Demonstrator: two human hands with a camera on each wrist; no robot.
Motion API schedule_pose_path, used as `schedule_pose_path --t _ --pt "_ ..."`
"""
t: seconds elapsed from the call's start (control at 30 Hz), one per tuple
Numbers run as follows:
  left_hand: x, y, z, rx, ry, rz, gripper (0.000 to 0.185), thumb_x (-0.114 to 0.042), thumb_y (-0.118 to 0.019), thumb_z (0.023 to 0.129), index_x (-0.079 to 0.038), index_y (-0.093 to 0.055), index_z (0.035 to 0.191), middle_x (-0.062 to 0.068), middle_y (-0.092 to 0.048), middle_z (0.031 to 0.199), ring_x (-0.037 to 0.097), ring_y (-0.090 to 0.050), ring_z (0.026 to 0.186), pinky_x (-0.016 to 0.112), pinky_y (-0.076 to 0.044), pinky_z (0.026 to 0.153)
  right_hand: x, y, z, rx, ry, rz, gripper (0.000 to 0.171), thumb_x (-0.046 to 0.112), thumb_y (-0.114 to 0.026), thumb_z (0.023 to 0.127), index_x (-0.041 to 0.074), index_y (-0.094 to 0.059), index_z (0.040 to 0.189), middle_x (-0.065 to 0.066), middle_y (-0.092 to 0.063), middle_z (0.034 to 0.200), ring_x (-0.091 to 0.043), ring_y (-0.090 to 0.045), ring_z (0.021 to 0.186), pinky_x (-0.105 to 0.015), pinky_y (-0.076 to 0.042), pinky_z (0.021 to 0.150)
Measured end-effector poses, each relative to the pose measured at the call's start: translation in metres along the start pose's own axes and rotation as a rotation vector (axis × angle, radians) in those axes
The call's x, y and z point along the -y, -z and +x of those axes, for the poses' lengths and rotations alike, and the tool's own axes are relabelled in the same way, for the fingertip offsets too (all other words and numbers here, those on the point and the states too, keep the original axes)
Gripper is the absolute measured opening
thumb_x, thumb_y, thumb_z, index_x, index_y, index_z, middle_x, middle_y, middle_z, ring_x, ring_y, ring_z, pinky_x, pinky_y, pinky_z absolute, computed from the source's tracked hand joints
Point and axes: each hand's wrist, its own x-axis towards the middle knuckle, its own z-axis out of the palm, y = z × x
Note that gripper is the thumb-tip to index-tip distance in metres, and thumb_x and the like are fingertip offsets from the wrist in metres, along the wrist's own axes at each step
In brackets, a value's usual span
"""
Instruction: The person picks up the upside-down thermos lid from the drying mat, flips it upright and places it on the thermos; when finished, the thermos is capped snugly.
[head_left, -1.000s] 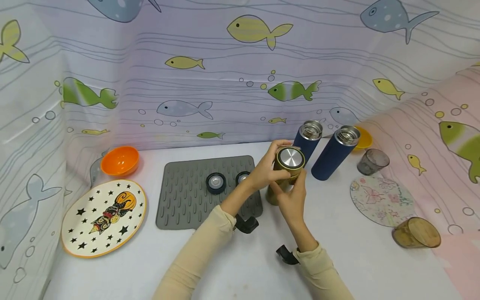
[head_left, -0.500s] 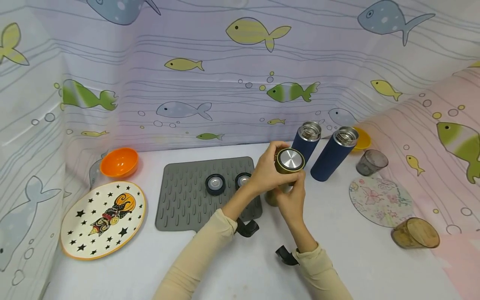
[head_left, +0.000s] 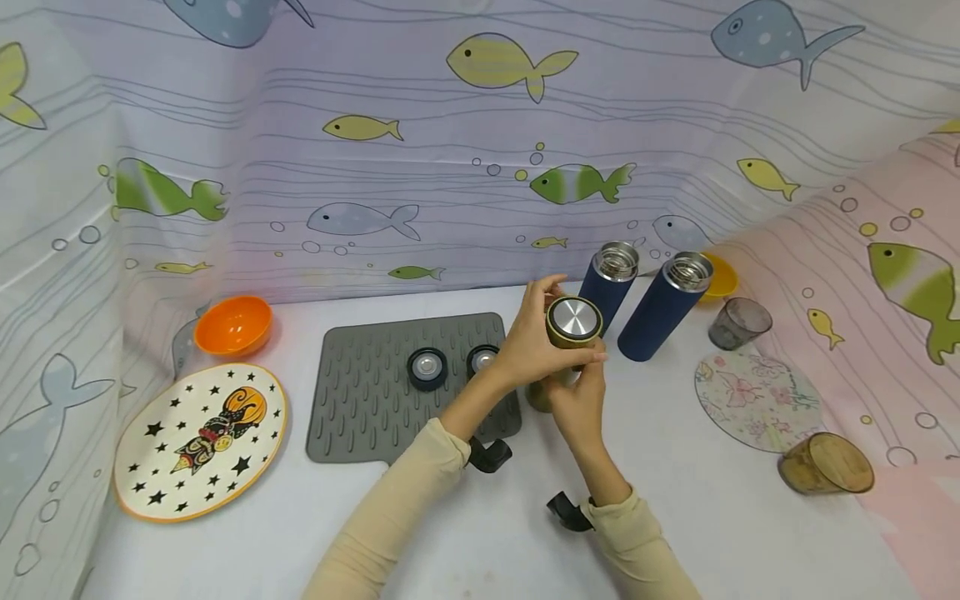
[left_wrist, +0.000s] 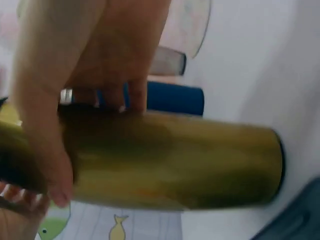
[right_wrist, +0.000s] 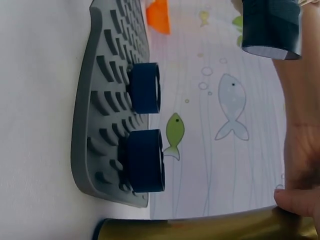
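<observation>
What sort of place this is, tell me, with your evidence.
Likely a staged tabletop booth for handling kitchenware, rather than a real kitchen: a fish-print curtain hangs behind and beside a white tabletop set with navy flasks.

Gold flask (left_wrist: 175, 160): blurred in L wrist view, top end cut at L edge; mid hidden by hands in head view.
L hand (head_left: 531, 348): some fingers behind flask, I can't count.
R hand (head_left: 581, 412): fingertips partly covered, can't tell placement.
R cap (head_left: 482, 355): part behind L forearm (head_left: 474, 404).
L blue btl (head_left: 606, 287): base hidden.
Yellow bowl (head_left: 723, 277): partly behind R blue btl (head_left: 657, 321).
Sleeves (head_left: 390, 508): cut, btm edge.
</observation>
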Motion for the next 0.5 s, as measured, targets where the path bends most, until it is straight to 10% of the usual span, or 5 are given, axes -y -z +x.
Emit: schedule_pose_path --t 0.5 --pt "-0.0024 0.0050 -0.0009 0.093 0.033 -0.119 0.079 -0.010 -0.080 0.076 -0.006 -0.039 0.144 0.013 -0.048 0.144 0.022 -0.053 0.125 0.032 -0.044 0.106 0.0091 0.0007 -0.0020 0.018 0.017 0.012 0.071 -0.011 -0.074 0.076 -0.002 -0.040 0.138 -0.022 -0.053 0.128 -0.024 -0.048 0.110 -0.039 -0.036 0.094"
